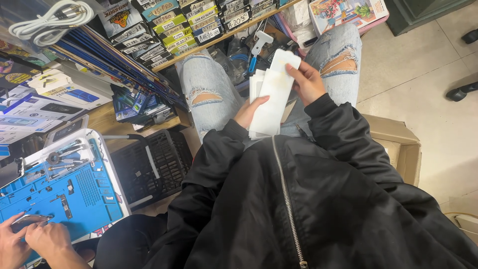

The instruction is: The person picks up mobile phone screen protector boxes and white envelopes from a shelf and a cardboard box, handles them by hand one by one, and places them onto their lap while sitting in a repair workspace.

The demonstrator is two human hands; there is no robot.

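Open floor (423,74) to the right — shelf boxes (194,25) ahead, black basket (149,164) and knees (209,89) hemming the left.

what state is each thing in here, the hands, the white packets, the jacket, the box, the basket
left hand: under the stack of white packets, holding it
right hand: gripping the top packet's upper end
stack of white packets: fanned, tilted above the lap
black jacket: zipped shut
jeans: ripped at both knees
cardboard box: open
black basket: lying tipped
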